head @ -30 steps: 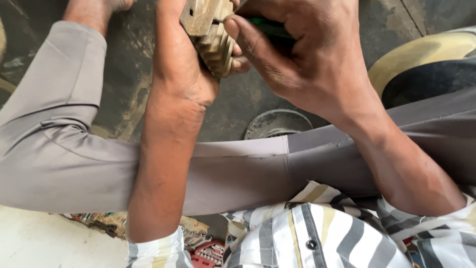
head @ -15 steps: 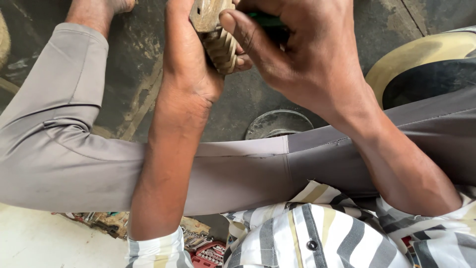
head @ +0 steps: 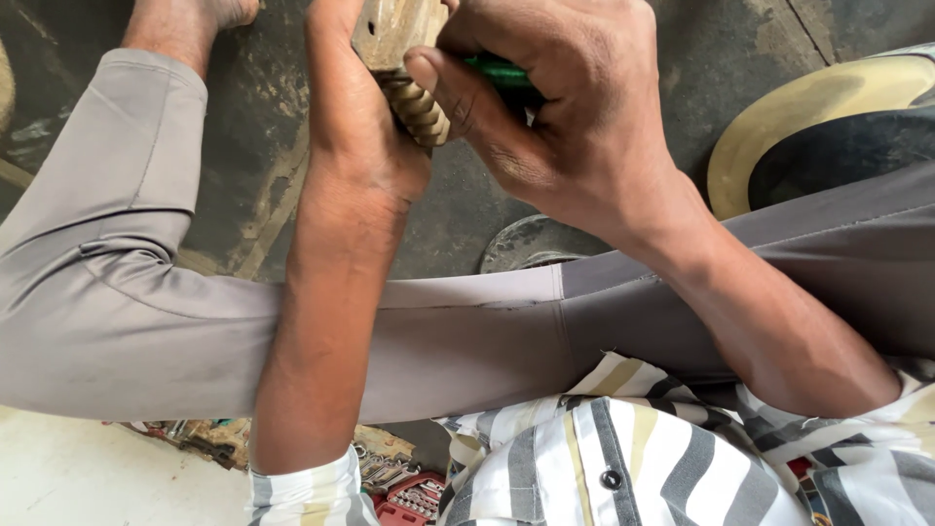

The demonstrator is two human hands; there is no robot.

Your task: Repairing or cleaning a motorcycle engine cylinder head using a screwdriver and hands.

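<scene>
Dark, stained floor (head: 243, 195) lies under both hands. Left hand (head: 355, 136) grips a ridged metal part (head: 414, 97) at the top edge of view; right hand (head: 555, 117) closes on a green-handled tool (head: 502, 73) pressed against it. Below, a round lid (head: 526, 244) lies beside grey trousers (head: 117, 292).

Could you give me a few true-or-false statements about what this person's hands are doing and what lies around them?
1. Both hands grip one ridged, grimy metal part. True.
2. The right hand also holds something green. True.
3. The left hand rests flat on the floor. False: it clasps the part.
4. The person wears a plain red shirt. False: the shirt is striped grey, white and yellow.
5. A red tray of sockets lies under the left forearm. True.
</scene>
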